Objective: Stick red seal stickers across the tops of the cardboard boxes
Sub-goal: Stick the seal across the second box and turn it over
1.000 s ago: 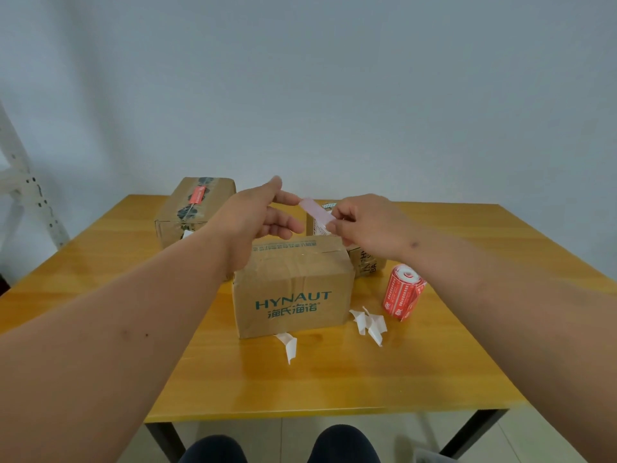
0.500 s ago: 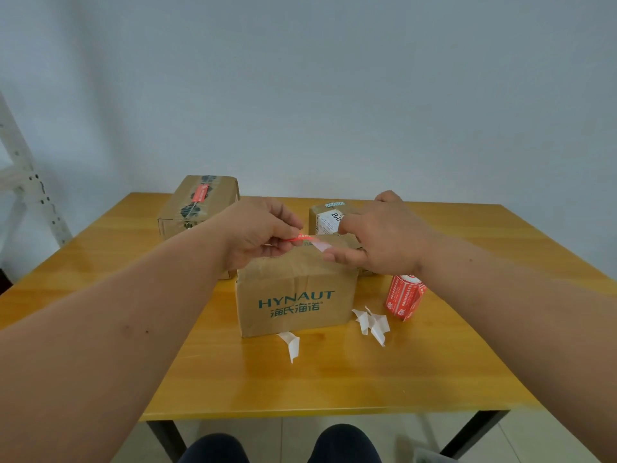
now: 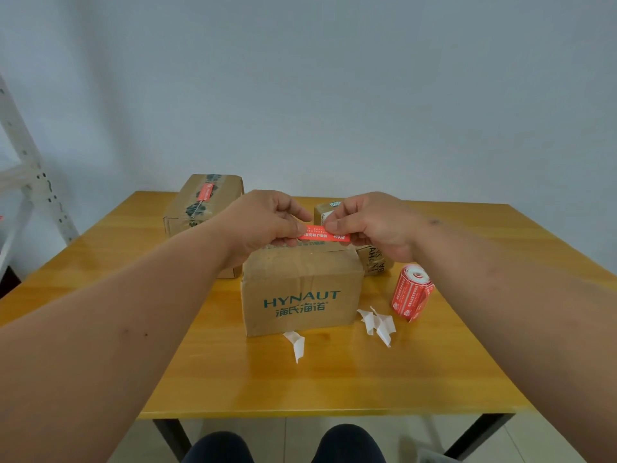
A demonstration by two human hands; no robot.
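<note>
We record a red seal sticker (image 3: pixel 323 236) held level between both hands, just above the rear top edge of the HYNAUT box (image 3: pixel 302 289); whether it touches the cardboard we cannot tell. The left hand (image 3: pixel 263 222) pinches the sticker's left end, its fingers (image 3: pixel 287 242) curled narrow under the strip with the thumb on top. The right hand (image 3: pixel 370 222) pinches the right end in like manner, thumb over and fingers tucked beneath. The sticker's printed face is turned toward the camera, its white characters too small for us to read. The HYNAUT box stands upright near the middle of the desk (image 3: pixel 334 382), its printed side facing us. At the far left of the desk we note a taped box (image 3: pixel 203 202) already bearing a red sticker (image 3: pixel 204 191) across its top. A small box (image 3: pixel 329 210) shows behind the hands, largely hidden by them, and its lower part appears to the right of the HYNAUT box. A sticker roll (image 3: pixel 412 292) lies on its side to the right, near that box but apart from it. White backing scraps (image 3: pixel 377 322) lie between the roll and the HYNAUT box, and one more scrap (image 3: pixel 295 342) lies just before the box's front. A white metal rack (image 3: pixel 30 182) stands at the left edge of the view.
</note>
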